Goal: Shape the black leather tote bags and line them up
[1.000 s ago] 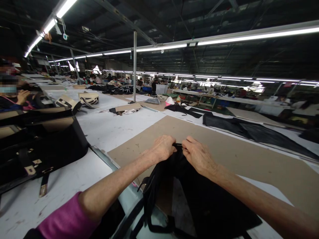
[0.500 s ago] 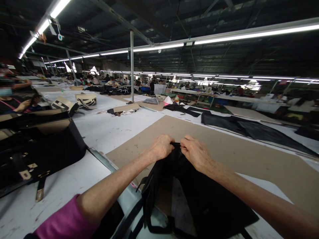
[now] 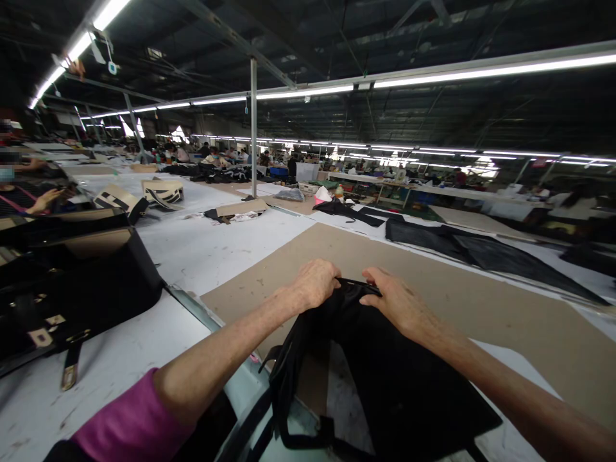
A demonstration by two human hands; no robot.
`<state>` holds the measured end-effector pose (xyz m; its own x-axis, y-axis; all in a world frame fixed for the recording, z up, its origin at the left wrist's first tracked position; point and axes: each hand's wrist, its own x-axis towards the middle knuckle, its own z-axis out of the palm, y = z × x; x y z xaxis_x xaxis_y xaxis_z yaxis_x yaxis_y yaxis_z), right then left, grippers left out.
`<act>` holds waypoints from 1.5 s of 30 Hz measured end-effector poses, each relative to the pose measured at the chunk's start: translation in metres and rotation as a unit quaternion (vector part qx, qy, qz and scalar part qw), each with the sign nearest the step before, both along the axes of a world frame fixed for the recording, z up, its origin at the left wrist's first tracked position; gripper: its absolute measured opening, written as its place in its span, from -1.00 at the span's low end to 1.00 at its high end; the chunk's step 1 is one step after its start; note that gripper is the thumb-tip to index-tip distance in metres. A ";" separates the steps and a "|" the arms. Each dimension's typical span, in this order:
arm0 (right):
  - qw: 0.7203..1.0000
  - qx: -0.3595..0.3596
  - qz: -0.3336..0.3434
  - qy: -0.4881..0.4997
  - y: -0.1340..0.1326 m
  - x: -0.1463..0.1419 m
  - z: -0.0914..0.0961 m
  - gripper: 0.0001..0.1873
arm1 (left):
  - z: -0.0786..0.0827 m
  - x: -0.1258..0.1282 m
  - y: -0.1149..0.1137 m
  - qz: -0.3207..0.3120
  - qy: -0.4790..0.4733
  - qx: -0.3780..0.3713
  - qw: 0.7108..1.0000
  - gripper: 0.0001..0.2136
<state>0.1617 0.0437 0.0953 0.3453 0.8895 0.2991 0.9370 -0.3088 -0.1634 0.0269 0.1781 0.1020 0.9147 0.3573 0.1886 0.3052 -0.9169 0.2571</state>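
Observation:
A black bag piece with straps lies in front of me across a brown cardboard sheet on the white table. My left hand is closed on the far top edge of the black piece. Just to its right, my right hand grips the same edge, fingers curled over it. A black strap loop hangs at the near left of the piece.
A stack of black bags with tan panels and buckled straps stands at the left. Black material sheets lie at the far right. Tan and black bags sit further back. A person's hand shows at far left; other workers are distant.
My right hand has slid to the right along the top edge, away from my left hand, spreading the black piece. The view has shifted slightly.

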 end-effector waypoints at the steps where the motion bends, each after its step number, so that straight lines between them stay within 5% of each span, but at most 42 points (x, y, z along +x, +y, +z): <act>1: 1.000 -0.014 0.001 0.024 -0.001 0.002 0.000 -0.70 | 0.001 0.000 -0.001 -0.002 0.003 -0.001 1.000 -0.83; 7: 0.999 0.000 0.009 0.033 -0.003 -0.007 0.007 -0.90 | 0.003 -0.001 -0.005 -0.010 -0.002 0.040 0.999 -0.84; 16: 0.998 0.001 0.004 0.066 -0.002 -0.009 0.009 -0.95 | 0.013 0.004 -0.014 -0.167 -0.038 0.108 0.979 -0.77; 45: 0.998 0.011 -0.004 0.064 -0.003 -0.003 0.005 -0.94 | 0.005 0.021 -0.017 -0.122 -0.043 0.095 0.987 -0.87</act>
<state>0.1590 0.0410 0.1007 0.3901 0.8800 0.2711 0.9050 -0.3122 -0.2889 0.0477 0.1608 0.1069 0.9468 0.0788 0.3122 0.0537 -0.9946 0.0883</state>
